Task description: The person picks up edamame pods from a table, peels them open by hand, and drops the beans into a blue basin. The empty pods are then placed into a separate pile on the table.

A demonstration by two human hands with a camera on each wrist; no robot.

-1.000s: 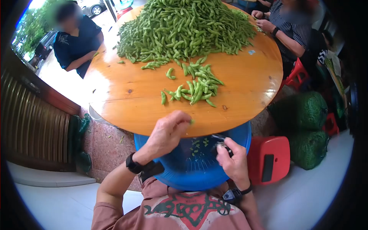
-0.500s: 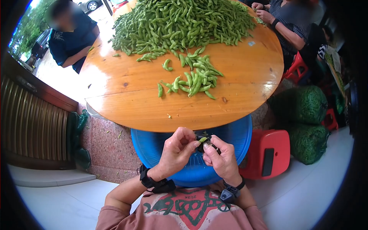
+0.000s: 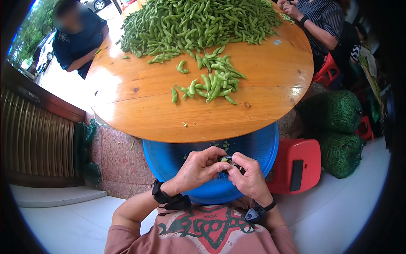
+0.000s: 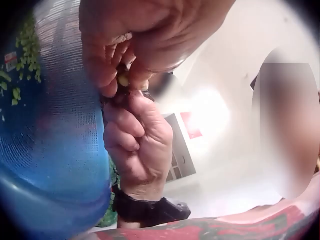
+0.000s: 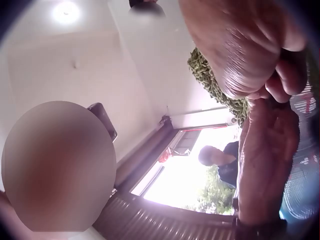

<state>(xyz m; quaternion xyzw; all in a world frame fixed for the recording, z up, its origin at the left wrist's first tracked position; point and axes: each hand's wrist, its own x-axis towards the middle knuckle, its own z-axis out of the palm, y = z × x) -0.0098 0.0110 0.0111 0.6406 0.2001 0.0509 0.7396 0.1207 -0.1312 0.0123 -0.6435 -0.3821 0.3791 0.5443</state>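
Over the blue basin [image 3: 274,146], both hands meet at their fingertips. My left hand [image 3: 196,170] pinches a green soybean pod [image 3: 223,160] between thumb and fingers, largely covered by them. In my right hand [image 3: 249,180] is a small black tool [image 3: 242,170] with a metallic part, pressed close against the pod; I cannot tell its exact kind. The left wrist view shows a pale yellow-green bit [image 4: 123,79] between the fingertips. Shelled green beans [image 4: 30,50] lie in the basin.
A wooden table [image 3: 148,116] carries a large heap of pods [image 3: 190,25] and a smaller loose group [image 3: 215,84] nearer me. A red stool [image 3: 311,163] stands right of the basin, beside stuffed green mesh bags [image 3: 338,156]. Other people sit around the table.
My left hand came back from the table edge with the pod and met my right hand over the basin. Both hands now sit closer together, the pod more covered by fingers.
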